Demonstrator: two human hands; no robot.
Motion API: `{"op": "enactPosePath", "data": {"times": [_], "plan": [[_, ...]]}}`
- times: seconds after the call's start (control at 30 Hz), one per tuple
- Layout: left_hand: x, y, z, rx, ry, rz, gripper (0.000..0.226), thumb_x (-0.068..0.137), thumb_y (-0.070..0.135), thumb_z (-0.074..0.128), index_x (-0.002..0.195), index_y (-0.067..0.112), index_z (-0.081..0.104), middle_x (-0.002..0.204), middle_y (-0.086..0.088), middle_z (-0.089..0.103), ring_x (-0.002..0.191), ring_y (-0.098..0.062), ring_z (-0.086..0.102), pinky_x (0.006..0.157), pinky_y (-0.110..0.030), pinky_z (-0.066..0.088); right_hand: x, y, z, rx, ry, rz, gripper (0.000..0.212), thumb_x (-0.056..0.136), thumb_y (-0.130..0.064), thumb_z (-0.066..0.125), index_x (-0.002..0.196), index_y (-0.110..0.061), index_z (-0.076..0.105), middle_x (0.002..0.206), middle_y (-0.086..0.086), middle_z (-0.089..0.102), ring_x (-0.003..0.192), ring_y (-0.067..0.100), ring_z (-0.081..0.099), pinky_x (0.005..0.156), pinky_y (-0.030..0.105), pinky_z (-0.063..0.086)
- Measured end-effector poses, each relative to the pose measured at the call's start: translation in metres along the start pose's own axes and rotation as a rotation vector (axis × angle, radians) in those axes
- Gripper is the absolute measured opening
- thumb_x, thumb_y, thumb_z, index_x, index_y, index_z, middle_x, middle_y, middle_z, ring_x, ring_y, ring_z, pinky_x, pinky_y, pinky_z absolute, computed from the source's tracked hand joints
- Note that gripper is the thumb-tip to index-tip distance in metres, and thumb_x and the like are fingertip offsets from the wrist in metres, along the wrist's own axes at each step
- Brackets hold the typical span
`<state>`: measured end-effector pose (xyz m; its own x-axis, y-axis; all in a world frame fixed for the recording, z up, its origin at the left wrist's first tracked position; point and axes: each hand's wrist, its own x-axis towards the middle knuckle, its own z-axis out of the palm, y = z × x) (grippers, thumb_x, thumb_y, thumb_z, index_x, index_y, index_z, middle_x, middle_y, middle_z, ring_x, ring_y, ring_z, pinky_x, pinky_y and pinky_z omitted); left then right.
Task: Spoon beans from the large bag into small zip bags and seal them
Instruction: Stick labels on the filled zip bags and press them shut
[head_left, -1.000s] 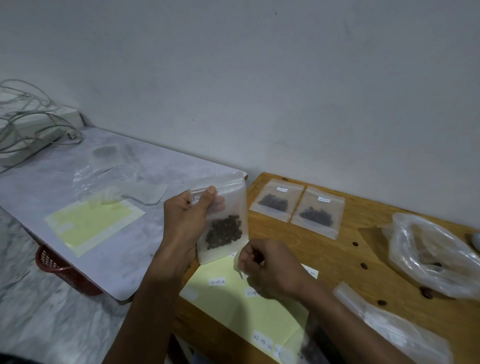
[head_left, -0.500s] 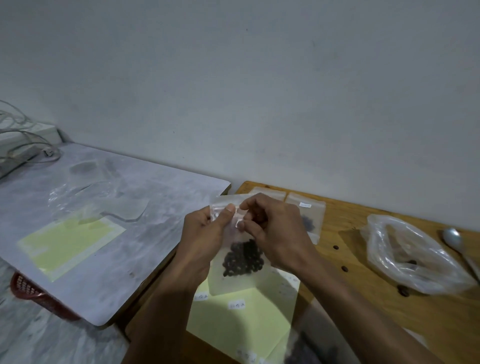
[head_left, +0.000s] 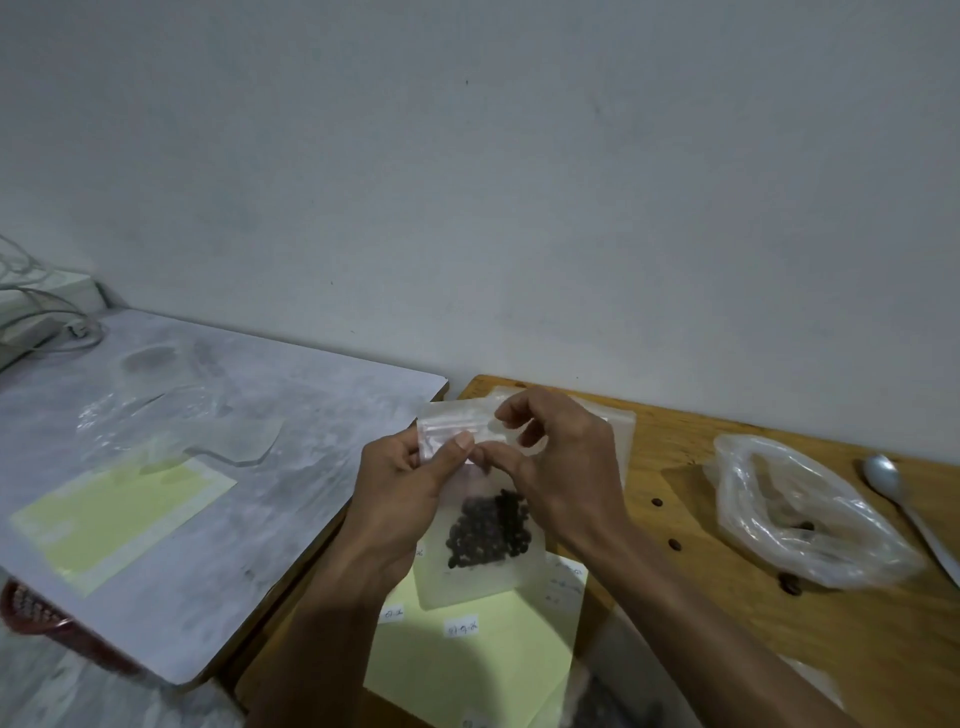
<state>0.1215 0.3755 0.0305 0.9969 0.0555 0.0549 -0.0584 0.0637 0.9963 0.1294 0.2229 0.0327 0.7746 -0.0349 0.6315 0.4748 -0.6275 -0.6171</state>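
A small clear zip bag (head_left: 480, 571) with dark beans in its lower half hangs upright above the wooden table (head_left: 727, 613). My left hand (head_left: 405, 493) pinches the bag's top strip from the left. My right hand (head_left: 561, 467) pinches the same strip from the right, thumb and fingers curled on it. The large crumpled plastic bag (head_left: 810, 509) lies to the right with a few beans inside. A metal spoon (head_left: 904, 509) rests beside it. Another small bag (head_left: 621, 436) lies partly hidden behind my right hand.
A yellow label sheet (head_left: 467, 670) lies under the held bag. Loose beans (head_left: 674, 544) dot the wood. On the grey marble table (head_left: 311, 415) to the left are a second yellow sheet (head_left: 119, 514) and empty clear bags (head_left: 171, 421). A red basket (head_left: 36, 613) sits below.
My right hand rose from the label sheet to the top of the bag and now pinches it together with my left. The view has shifted right, showing the spoon.
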Motion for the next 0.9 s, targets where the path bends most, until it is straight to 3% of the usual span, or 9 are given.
{"op": "enactPosePath", "data": {"times": [0.1,0.2,0.37,0.47,0.53,0.67,0.73,0.83,0.9], "plan": [[0.000,0.003,0.001,-0.031,0.023,0.011,0.017,0.094,0.012,0.066,0.107,0.008,0.076,0.100,-0.012,0.079,0.095,-0.033,0.075,0.094,-0.056,0.056,-0.005,0.006,-0.001,0.055,0.069,0.082,0.032,0.067,-0.039,0.090,0.088,-0.025,0.069,0.101,-0.011,0.055,0.091,0.006,0.053,0.070,0.014,0.044],[-0.002,0.005,0.002,-0.059,0.004,0.016,0.020,0.093,0.010,0.067,0.112,0.007,0.072,0.103,-0.013,0.078,0.096,-0.033,0.075,0.093,-0.054,0.057,-0.010,0.008,-0.004,0.167,0.025,0.251,0.030,0.068,-0.041,0.088,0.088,-0.032,0.067,0.104,-0.017,0.055,0.094,-0.004,0.054,0.069,0.005,0.043],[0.000,0.001,0.012,-0.005,0.021,0.052,0.028,0.087,0.002,0.072,0.112,0.013,0.066,0.095,-0.009,0.079,0.085,-0.027,0.077,0.070,-0.039,0.063,-0.017,0.012,-0.003,0.276,0.061,0.399,0.027,0.076,-0.034,0.084,0.095,-0.030,0.065,0.097,-0.016,0.064,0.087,0.003,0.062,0.069,0.017,0.053],[0.015,-0.003,0.017,-0.030,0.173,0.026,0.027,0.083,-0.003,0.075,0.104,0.014,0.068,0.092,-0.011,0.079,0.077,-0.021,0.077,0.060,-0.027,0.060,-0.034,0.022,-0.001,0.270,-0.090,0.382,0.035,0.082,-0.031,0.080,0.111,-0.037,0.062,0.110,-0.023,0.057,0.094,0.003,0.062,0.074,0.023,0.059],[0.030,-0.002,0.019,-0.043,0.195,0.016,0.034,0.081,-0.003,0.078,0.110,0.011,0.067,0.096,-0.012,0.078,0.076,-0.019,0.076,0.059,-0.026,0.060,-0.039,0.030,0.000,0.322,-0.160,0.412,0.038,0.082,-0.028,0.081,0.114,-0.041,0.064,0.114,-0.025,0.059,0.096,0.005,0.063,0.079,0.030,0.060],[0.055,-0.002,0.028,0.163,0.057,0.011,0.069,0.071,0.007,0.089,0.126,0.017,0.049,0.099,0.005,0.068,0.079,-0.006,0.069,0.053,-0.016,0.053,-0.015,0.048,0.004,0.367,-0.006,0.529,0.035,0.080,-0.020,0.084,0.108,-0.033,0.070,0.107,-0.021,0.066,0.094,0.007,0.064,0.077,0.032,0.061],[0.065,-0.008,0.034,0.267,-0.023,-0.030,0.086,0.064,0.010,0.093,0.129,0.027,0.038,0.100,0.013,0.057,0.088,-0.003,0.061,0.058,-0.014,0.049,0.003,0.058,0.009,0.359,0.063,0.579,0.032,0.080,-0.018,0.083,0.108,-0.029,0.070,0.106,-0.015,0.067,0.095,0.007,0.064,0.079,0.033,0.062],[0.087,-0.025,0.038,0.396,-0.032,-0.018,0.090,0.061,0.013,0.095,0.137,0.022,0.049,0.125,0.004,0.058,0.118,-0.019,0.056,0.089,-0.032,0.055,0.024,0.074,0.024,0.261,0.103,0.610,0.034,0.080,-0.020,0.083,0.112,-0.022,0.070,0.105,-0.012,0.067,0.098,0.010,0.064,0.086,0.037,0.060],[0.103,-0.033,0.041,0.480,-0.045,0.030,0.083,0.064,0.012,0.094,0.137,0.018,0.055,0.135,0.000,0.057,0.123,-0.016,0.052,0.089,-0.024,0.053,0.034,0.083,0.037,0.096,0.085,0.609,0.038,0.081,-0.023,0.082,0.116,-0.019,0.070,0.106,-0.008,0.067,0.101,0.013,0.063,0.089,0.037,0.058]]}}
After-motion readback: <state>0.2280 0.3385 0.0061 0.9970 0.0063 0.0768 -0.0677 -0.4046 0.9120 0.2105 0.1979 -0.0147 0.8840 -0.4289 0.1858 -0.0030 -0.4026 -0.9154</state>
